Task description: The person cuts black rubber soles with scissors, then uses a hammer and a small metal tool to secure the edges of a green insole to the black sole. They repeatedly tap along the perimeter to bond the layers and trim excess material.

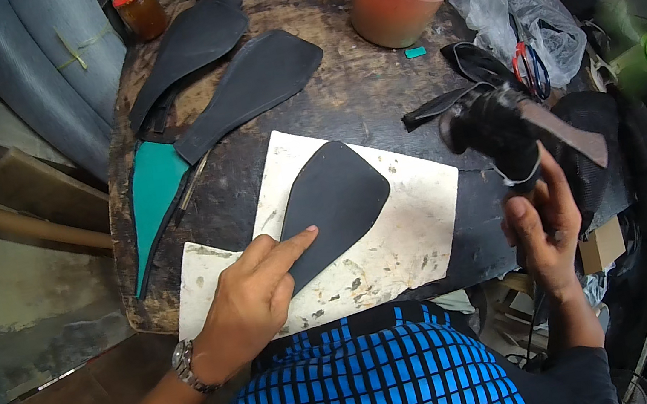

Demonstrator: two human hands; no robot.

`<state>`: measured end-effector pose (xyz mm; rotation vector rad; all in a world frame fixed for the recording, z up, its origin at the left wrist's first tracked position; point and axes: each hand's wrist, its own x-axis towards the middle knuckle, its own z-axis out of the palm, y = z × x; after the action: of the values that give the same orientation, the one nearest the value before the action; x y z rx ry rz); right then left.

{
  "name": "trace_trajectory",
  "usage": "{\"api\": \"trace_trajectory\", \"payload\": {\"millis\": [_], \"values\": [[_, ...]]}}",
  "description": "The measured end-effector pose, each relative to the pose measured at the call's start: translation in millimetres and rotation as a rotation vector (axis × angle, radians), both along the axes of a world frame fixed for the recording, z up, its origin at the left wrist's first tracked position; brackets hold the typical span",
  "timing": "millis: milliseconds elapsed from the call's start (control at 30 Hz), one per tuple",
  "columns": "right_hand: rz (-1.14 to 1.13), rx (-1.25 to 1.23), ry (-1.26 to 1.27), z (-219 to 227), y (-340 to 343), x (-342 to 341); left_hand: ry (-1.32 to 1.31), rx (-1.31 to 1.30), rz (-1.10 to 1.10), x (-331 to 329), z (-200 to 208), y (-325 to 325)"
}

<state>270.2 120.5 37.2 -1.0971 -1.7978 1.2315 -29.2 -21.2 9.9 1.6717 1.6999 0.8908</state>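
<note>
Hammering is the step in hand: the left hand (257,291), fingers flat and spread, pins the black paddle-shaped leather piece (334,200) on the white stained slab (400,245) at the worn wooden table's (347,90) near edge. The right hand (543,228) is clamped on a raised dark-headed hammer (502,132). The next strike likely calls for landing clear of the pinning fingertips.

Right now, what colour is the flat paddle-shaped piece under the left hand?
Black, matte: the flat paddle-shaped piece lies on a stained white slab. Head view shows it.
</note>
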Motion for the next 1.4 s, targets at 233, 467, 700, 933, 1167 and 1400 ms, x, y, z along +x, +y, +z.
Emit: {"api": "trace_trajectory", "payload": {"millis": [233,467,700,933,1167,1400], "values": [[0.243,0.253,-0.306,-28,4,-10,0.065,-0.082,0.07,7,-2,-8],[0.217,0.184,-0.138,-24,-7,-10,0.047,-0.119,0.101,14,-2,-15],[0.3,0.331,-0.347,-20,2,-8,0.015,-0.114,0.118,15,-3,-16],[0.479,0.492,-0.293,-25,6,-14,0.021,-0.139,0.134,15,-3,-14],[0.5,0.512,-0.312,-28,9,-15,0.013,-0.156,0.136,14,-2,-13],[0.5,0.549,-0.341,-20,2,-19,-0.021,-0.183,0.14,13,-2,-12]]}}
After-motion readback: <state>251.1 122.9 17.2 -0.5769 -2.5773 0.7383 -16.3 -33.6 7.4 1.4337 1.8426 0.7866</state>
